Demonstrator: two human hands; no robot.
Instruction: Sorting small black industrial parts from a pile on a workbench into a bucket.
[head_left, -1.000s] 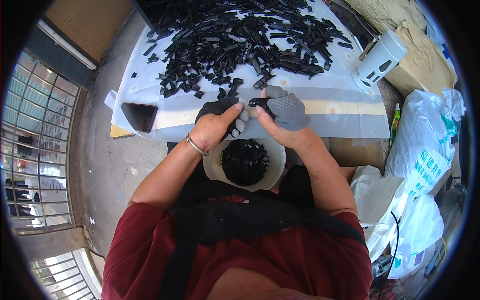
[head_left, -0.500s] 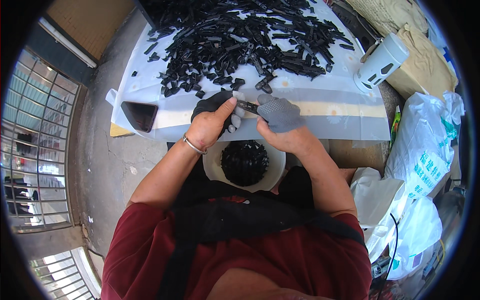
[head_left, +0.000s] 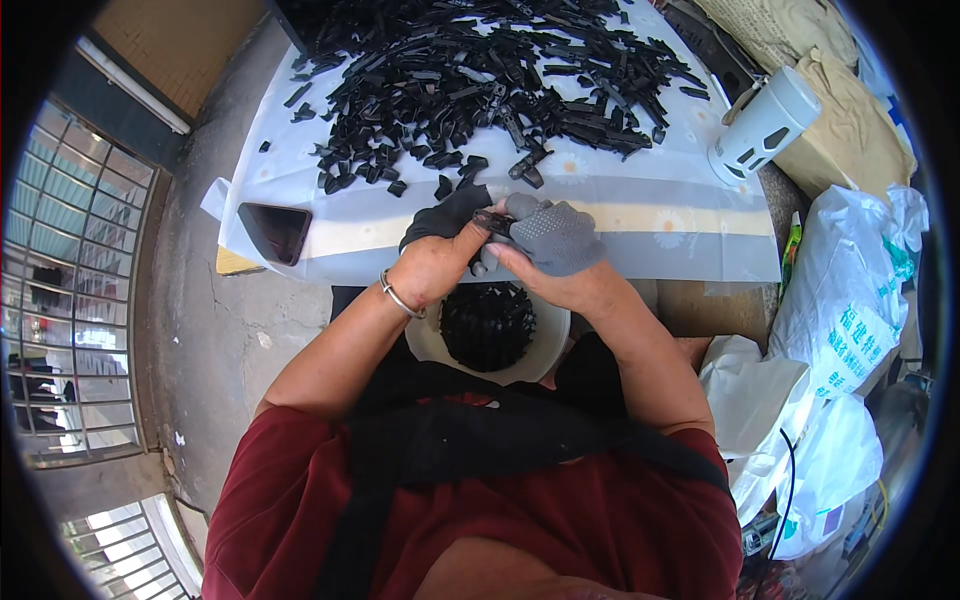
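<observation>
Both my hands meet above the near edge of the table, fingers closed around a small black plastic piece. My left hand, in a black glove with a bare thumb, pinches its left end. My right hand, in a grey dotted glove with a bare thumb, wraps its other end, so much of the piece is hidden. Beyond them a wide heap of black plastic pieces covers the far part of the table. Below my hands a whitish bucket holds many small black pieces.
A dark phone lies at the left on the white flowered tablecloth. A pale blue bottle stands at the table's right side. White plastic sacks crowd the right, and a barred window is at far left.
My hands have drawn closer together. The left hand has shifted right and turned, and the right hand's fingers now cover more of the black piece.
</observation>
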